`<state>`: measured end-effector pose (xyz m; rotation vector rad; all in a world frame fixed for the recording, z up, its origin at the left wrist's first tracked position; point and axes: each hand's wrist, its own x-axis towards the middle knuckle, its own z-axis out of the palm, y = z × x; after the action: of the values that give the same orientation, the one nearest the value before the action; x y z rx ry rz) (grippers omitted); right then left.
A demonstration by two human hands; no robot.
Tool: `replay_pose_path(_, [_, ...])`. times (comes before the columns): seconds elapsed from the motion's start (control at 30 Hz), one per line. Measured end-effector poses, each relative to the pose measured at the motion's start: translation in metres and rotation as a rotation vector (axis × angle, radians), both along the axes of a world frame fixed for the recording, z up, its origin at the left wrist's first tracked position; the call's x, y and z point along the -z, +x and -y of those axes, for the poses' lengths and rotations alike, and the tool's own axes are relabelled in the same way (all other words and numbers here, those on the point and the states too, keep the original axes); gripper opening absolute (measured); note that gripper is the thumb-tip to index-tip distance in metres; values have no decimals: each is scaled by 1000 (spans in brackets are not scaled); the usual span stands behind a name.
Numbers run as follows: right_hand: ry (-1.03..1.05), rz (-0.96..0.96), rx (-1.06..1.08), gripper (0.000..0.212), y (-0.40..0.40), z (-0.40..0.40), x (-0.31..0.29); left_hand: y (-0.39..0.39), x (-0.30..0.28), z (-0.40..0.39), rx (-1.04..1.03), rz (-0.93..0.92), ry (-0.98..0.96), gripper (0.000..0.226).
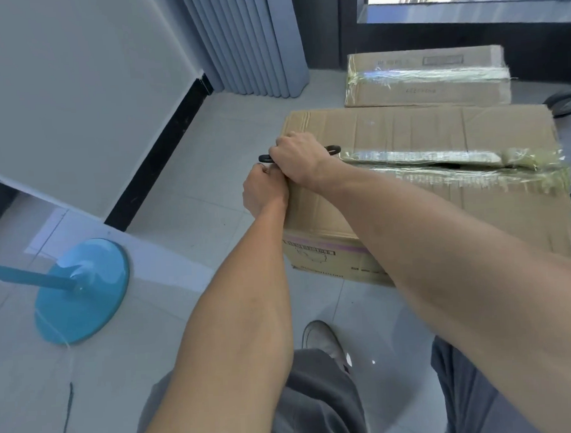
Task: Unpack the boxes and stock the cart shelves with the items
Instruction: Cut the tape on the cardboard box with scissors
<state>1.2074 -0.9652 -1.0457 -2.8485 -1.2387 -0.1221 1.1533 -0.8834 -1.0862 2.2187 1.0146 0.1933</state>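
I see right hand (296, 156) fingers curled round black cutter (332, 149) at box (409, 209) tape seam (423, 157) end, left hand (264, 191) fingers pinching the edge there, likely bracing for the cut.

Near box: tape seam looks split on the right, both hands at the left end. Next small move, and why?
Probably draw the black tool gripped in the right hand through the last taped stretch at the left edge. The tape seam on the near box already gapes to the right, and the left hand grips that edge, seemingly bracing it. Then the flaps could lift.
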Motion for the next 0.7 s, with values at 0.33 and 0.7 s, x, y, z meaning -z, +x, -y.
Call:
replay_pose_path(0.33, [8,37,119,26,-16,-1,2,2,10,-1,5,4,154,22])
replay_pose_path(0.7, [-15,63,65,30,-8,7,5,0,6,4,4,-16,199,20])
